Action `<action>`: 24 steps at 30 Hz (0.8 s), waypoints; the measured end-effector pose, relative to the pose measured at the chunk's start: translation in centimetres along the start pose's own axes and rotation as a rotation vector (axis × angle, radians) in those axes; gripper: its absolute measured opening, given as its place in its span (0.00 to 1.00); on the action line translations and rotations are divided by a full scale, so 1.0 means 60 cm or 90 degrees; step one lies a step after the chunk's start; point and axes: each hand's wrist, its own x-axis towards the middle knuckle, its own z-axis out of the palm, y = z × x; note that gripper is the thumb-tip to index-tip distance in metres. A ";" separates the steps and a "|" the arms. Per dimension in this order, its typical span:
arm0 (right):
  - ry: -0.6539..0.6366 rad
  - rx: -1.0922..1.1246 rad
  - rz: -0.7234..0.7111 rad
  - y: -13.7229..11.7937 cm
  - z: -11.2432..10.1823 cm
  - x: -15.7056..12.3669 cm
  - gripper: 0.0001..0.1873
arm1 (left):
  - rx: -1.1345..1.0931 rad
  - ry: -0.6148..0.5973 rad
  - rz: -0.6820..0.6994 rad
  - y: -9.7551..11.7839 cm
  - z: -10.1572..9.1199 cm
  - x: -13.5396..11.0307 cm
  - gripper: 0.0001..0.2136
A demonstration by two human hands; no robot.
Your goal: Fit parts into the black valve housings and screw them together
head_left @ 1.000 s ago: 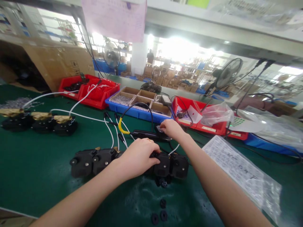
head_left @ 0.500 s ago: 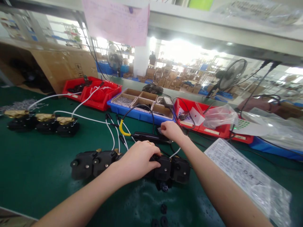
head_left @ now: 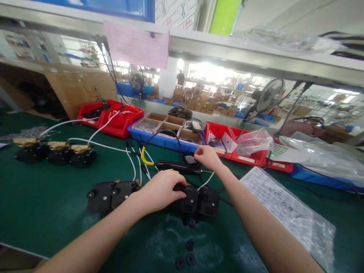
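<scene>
The left hand [head_left: 163,189] clamps a black plastic housing [head_left: 189,201]. Right hand [head_left: 209,157], fingertips pinched, is just right of the small black tray [head_left: 185,157].

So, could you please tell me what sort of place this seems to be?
Most likely a factory assembly workshop: a row of similar black units sits on a green bench, a divided blue tray behind them holds small parts, and many cardboard boxes stand in the hall beyond.
</scene>
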 end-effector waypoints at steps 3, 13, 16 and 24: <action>0.033 0.105 -0.004 0.001 -0.018 -0.018 0.11 | 0.004 0.004 -0.001 0.000 0.000 -0.001 0.10; 0.134 0.408 -0.024 -0.006 -0.092 -0.238 0.17 | -0.012 0.021 0.002 -0.009 0.005 -0.004 0.10; 0.150 0.393 -0.003 -0.007 -0.078 -0.301 0.12 | -0.001 0.030 0.015 -0.003 0.003 -0.003 0.11; 0.247 0.227 -0.135 -0.025 -0.019 -0.330 0.06 | 0.112 -0.023 0.115 0.053 0.016 0.035 0.19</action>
